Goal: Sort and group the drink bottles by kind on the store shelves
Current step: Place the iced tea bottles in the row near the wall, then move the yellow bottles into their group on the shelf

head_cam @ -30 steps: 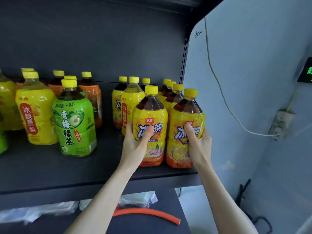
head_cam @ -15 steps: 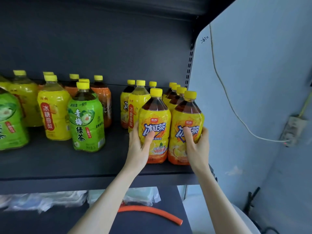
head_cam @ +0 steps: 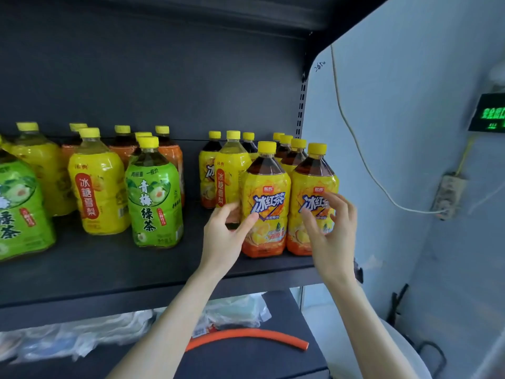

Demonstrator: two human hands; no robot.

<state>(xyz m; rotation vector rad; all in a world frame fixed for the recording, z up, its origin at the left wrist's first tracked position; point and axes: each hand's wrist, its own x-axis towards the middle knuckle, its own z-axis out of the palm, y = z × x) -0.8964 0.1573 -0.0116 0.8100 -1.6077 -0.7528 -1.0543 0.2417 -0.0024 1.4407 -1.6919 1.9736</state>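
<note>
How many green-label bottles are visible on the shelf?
2. One green-label bottle stands front and centre-left, beside a yellow pear-drink bottle. A second green-label bottle is cut off by the left edge of the frame. More may sit out of frame to the left.

1. There is one view, from a wide-angle camera worn on the person's head.
2. It faces forward and slightly down, into the dark shelf at about bottle height, so the labels read head-on.
3. It sits close: both forearms reach in from the bottom edge, and the front bottles fill much of the middle.
4. The right part takes in the pale wall; the lower shelf shows beneath.
5. Straight edges bow near the frame borders.
</note>
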